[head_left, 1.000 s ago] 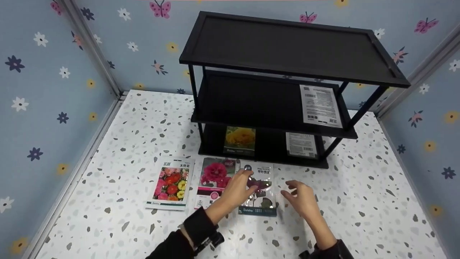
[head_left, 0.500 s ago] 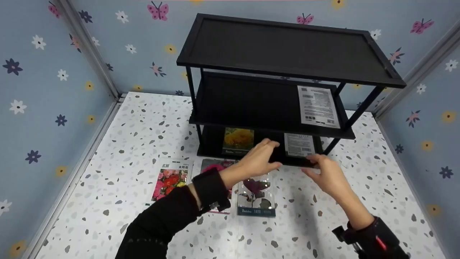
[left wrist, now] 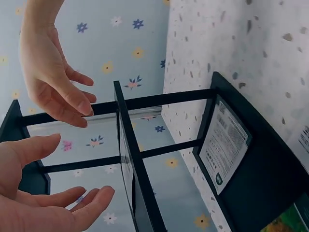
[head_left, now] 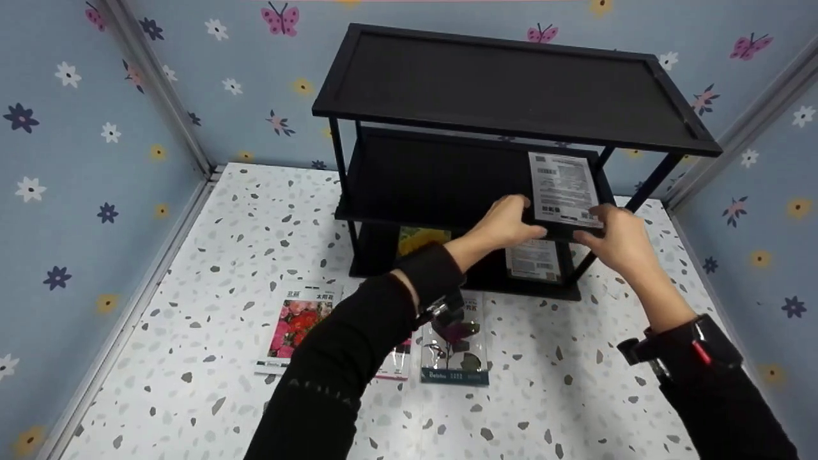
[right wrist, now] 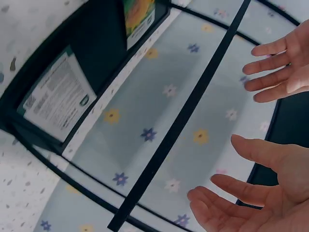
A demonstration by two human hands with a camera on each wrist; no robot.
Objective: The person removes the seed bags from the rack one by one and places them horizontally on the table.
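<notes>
Both hands hover at the front edge of the black rack's middle shelf (head_left: 434, 185), on either side of a seed packet (head_left: 562, 185) lying there with its printed text side up. My left hand (head_left: 505, 223) is at its left, fingers loosely bent and thumb apart. At the packet's front right corner is my right hand (head_left: 617, 236), its fingertips overlapping the corner in the head view. Both wrist views show my left hand (left wrist: 53, 193) and my right hand (right wrist: 260, 183) with spread fingers and nothing in them.
Below, the bottom shelf carries a text-side-up packet (head_left: 532, 262) and a yellow-flower packet (head_left: 422, 239). On the speckled table lie a red-flower packet (head_left: 297, 326), a mostly covered pink packet (head_left: 399, 364) and a purple-flower packet (head_left: 455, 351). The top shelf (head_left: 511, 89) overhangs the hands.
Both hands have moved up and right, from over the table packets, past the bottom shelf, to the middle shelf. The packets stay where they were.
</notes>
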